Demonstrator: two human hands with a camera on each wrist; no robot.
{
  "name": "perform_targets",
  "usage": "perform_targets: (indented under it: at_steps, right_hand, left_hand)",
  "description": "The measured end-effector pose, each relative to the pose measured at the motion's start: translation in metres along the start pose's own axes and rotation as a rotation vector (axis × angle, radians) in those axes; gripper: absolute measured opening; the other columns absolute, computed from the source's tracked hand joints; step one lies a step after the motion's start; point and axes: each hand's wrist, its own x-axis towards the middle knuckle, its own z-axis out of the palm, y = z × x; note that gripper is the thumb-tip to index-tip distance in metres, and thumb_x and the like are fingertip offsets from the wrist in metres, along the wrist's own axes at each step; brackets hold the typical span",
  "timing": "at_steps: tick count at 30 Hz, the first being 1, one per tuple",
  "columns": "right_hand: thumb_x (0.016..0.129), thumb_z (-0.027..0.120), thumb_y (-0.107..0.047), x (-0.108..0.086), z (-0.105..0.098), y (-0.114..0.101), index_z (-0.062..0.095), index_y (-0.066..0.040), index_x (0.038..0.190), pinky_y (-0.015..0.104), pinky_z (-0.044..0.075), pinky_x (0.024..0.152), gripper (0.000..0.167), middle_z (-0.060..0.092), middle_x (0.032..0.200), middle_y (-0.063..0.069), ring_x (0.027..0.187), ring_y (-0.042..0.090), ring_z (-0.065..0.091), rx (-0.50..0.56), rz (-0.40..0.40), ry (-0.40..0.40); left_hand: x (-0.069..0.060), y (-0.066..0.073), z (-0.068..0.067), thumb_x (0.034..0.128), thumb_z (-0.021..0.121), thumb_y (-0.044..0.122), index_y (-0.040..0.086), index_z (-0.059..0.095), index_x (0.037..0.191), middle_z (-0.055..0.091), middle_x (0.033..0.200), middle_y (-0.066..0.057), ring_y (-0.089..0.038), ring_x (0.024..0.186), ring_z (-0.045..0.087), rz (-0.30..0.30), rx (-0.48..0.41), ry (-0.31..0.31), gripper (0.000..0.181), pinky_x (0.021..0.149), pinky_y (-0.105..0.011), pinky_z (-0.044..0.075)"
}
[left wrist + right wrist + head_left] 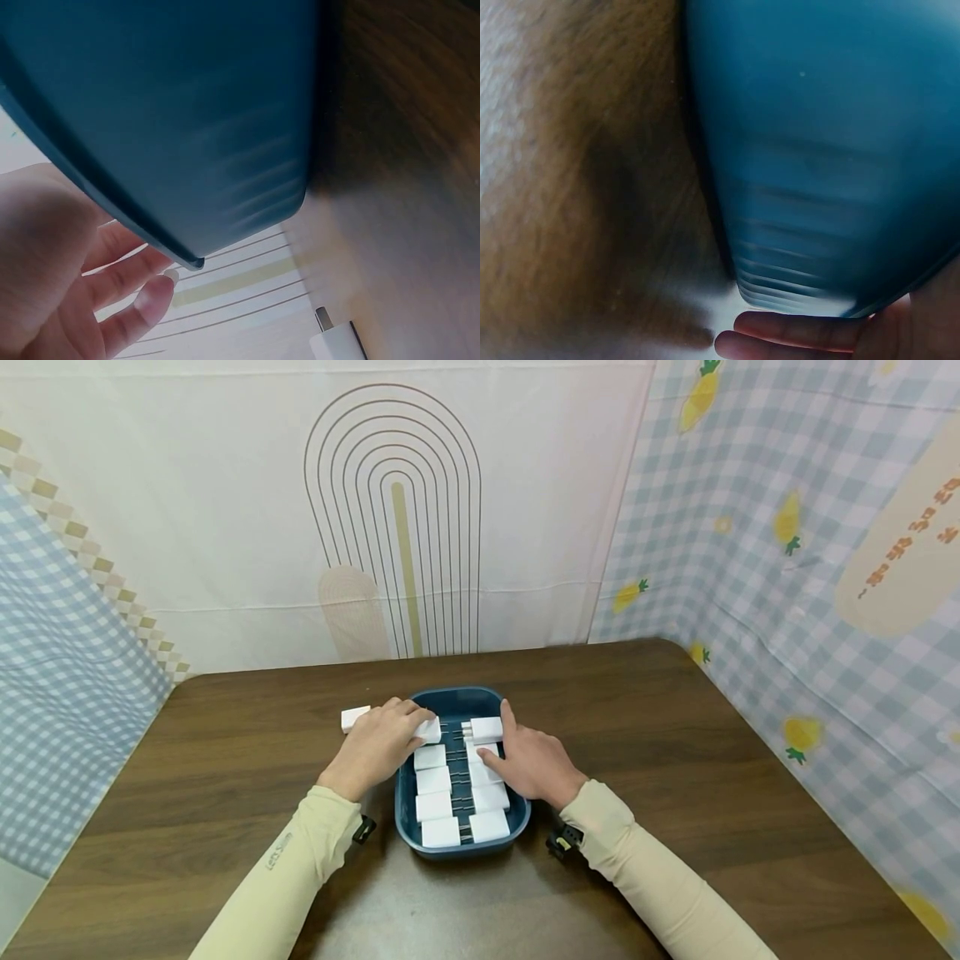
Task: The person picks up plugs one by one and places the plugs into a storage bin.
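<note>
A dark blue bin point(465, 697) on the table holds two columns of white plug-in chargers point(439, 832), their metal prongs turned toward the middle. My left hand point(384, 739) reaches over the bin's left rim and holds a white charger point(429, 731) at the far end of the left column between thumb and fingers. At the right rim, my right hand point(536, 764) lies with its index finger straight and its thumb over the right column, near the far charger point(487, 729). The wrist views show mostly the bin's outer walls; the held charger is hidden there.
One more white charger point(356, 718) lies on the brown wooden table point(637, 710), left of the bin and just beyond my left hand. A white patterned cloth point(225, 527) hangs behind the table, with checked cloth point(750, 527) along the right side.
</note>
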Motion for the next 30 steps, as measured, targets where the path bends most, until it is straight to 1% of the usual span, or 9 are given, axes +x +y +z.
perform_targets:
  at_steps: [4, 9, 16, 20, 30]
  right_hand:
    - [0.101, 0.05, -0.055, 0.0, 0.0, 0.0, 0.009, -0.002, 0.162, 0.047, 0.055, 0.099, 0.091, 0.061, 0.14, 0.02, 0.116, 0.028, 0.067, 0.001, 0.001, -0.002]
    - [0.101, 0.05, -0.056, -0.0003, 0.0002, -0.0004, 0.009, -0.002, 0.162, 0.046, 0.056, 0.098, 0.091, 0.063, 0.138, 0.02, 0.115, 0.028, 0.068, 0.0, -0.001, -0.002]
    - [0.101, 0.05, -0.055, -0.0003, -0.0007, -0.0008, 0.01, -0.002, 0.162, 0.047, 0.055, 0.099, 0.09, 0.061, 0.14, 0.02, 0.116, 0.028, 0.067, 0.006, -0.002, -0.004]
    - [0.101, 0.05, -0.055, -0.0008, -0.001, -0.0008, 0.01, -0.002, 0.162, 0.047, 0.055, 0.099, 0.091, 0.061, 0.141, 0.02, 0.117, 0.028, 0.067, 0.007, -0.002, 0.0]
    - [0.101, 0.05, -0.056, -0.0008, -0.0009, 0.0001, 0.01, -0.002, 0.162, 0.047, 0.055, 0.1, 0.091, 0.06, 0.142, 0.02, 0.118, 0.029, 0.067, 0.009, 0.0, -0.001]
  left_hand:
    - [0.0007, -0.0007, 0.0013, 0.0904, 0.076, 0.017, 0.012, 0.072, 0.121, 0.073, 0.118, -0.009, -0.025, 0.106, 0.066, 0.003, 0.016, 0.004, 0.031, 0.086, -0.04, 0.059]
    - [0.0016, -0.0012, 0.0026, 0.0901, 0.076, 0.016, 0.012, 0.072, 0.12, 0.073, 0.117, -0.01, -0.025, 0.105, 0.067, -0.004, 0.013, 0.001, 0.031, 0.084, -0.04, 0.06]
    - [0.0043, -0.001, 0.0045, 0.0889, 0.077, 0.015, 0.013, 0.073, 0.12, 0.073, 0.115, -0.009, -0.025, 0.104, 0.067, -0.011, 0.024, 0.0, 0.031, 0.078, -0.039, 0.06]
    - [0.0059, -0.0005, 0.0051, 0.0886, 0.077, 0.015, 0.013, 0.073, 0.119, 0.074, 0.113, -0.009, -0.025, 0.102, 0.068, -0.014, 0.032, -0.003, 0.031, 0.077, -0.038, 0.06]
    - [0.0094, 0.0001, 0.0071, 0.0888, 0.077, 0.016, 0.014, 0.073, 0.119, 0.074, 0.112, -0.007, -0.024, 0.101, 0.069, -0.031, 0.055, -0.031, 0.03, 0.074, -0.038, 0.06]
